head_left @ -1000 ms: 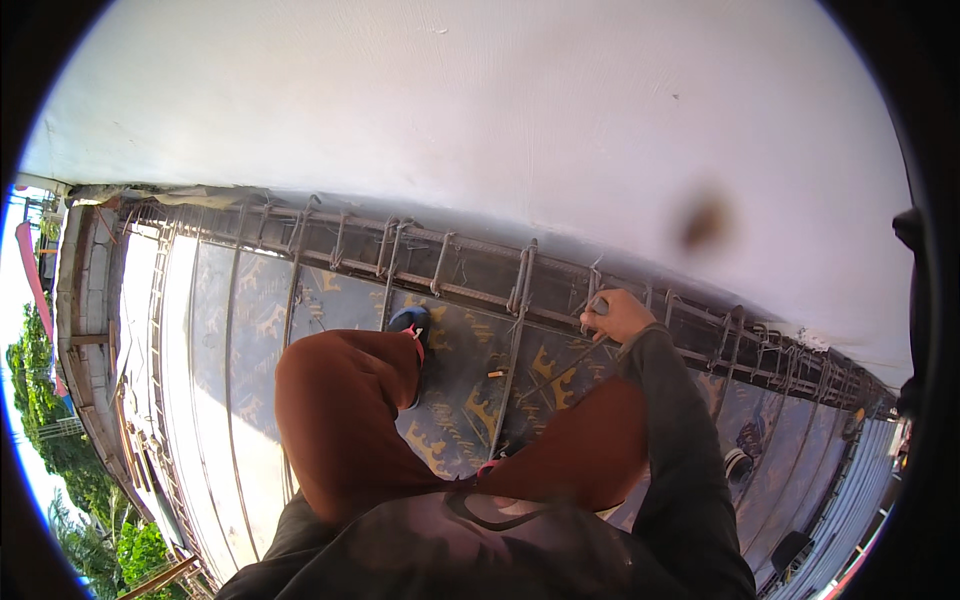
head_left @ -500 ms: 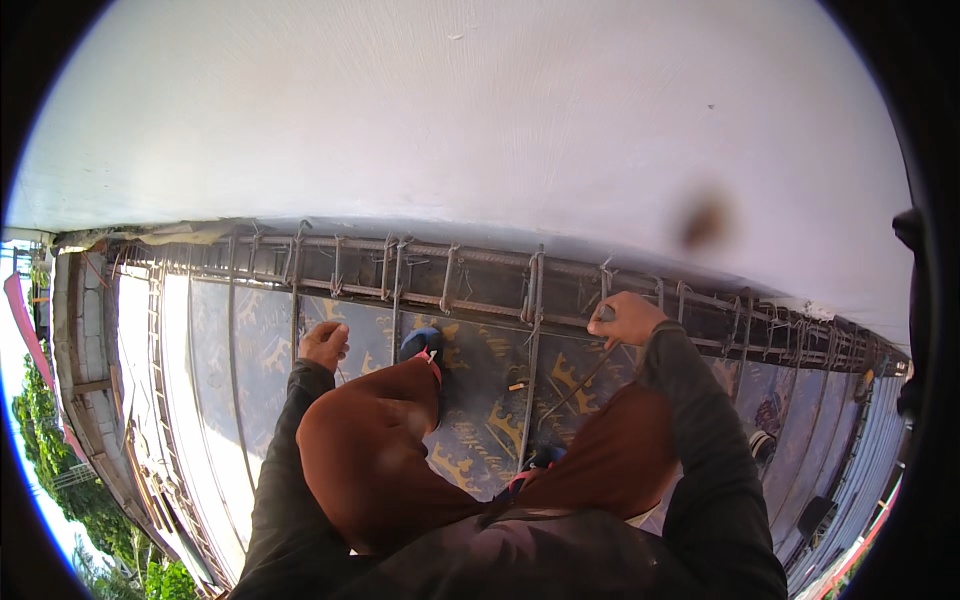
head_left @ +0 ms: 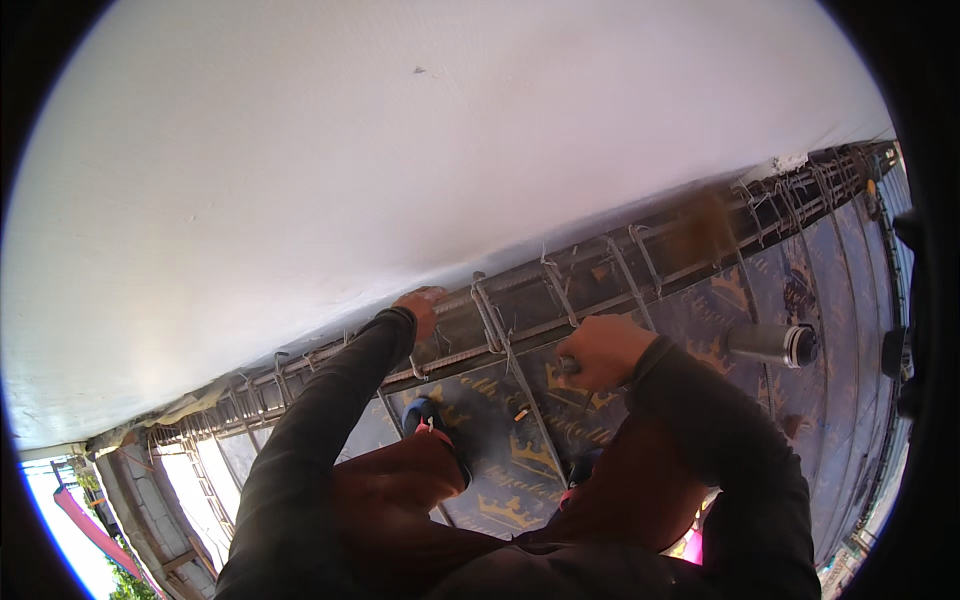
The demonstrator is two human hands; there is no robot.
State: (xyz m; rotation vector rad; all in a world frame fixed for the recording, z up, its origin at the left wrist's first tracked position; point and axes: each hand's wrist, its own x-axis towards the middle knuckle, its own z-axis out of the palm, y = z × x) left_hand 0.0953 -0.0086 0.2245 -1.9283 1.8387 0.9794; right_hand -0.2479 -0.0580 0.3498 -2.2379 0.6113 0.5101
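My left hand (head_left: 422, 310) reaches forward to the wall and grips the upper steel bar (head_left: 456, 302) of a rebar cage, its fingertips partly hidden. Closed in front of my right knee, my right hand (head_left: 606, 350) holds a hand tool (head_left: 568, 366) with a dark, rounded handle end. The rest of this tool is mostly covered by the hand or blurred. Steel stirrups (head_left: 490, 315) wrap the long bars between my two hands. A thinner rebar (head_left: 530, 400) runs from the cage back across the dark printed panels (head_left: 480, 390) under me.
A white wall (head_left: 350, 150) rises right behind the cage. To the right, a metal flask (head_left: 768, 344) lies on the panels. My blue shoe (head_left: 422, 414) stands near the cage, and a small orange-tipped piece (head_left: 521, 413) lies beside it. Concrete blocks (head_left: 150, 490) edge the far left.
My left hand has moved forward and right from above my knee onto the cage. The right hand, still around the tool, is slightly lower. The view has turned, bringing the flask fully into sight.
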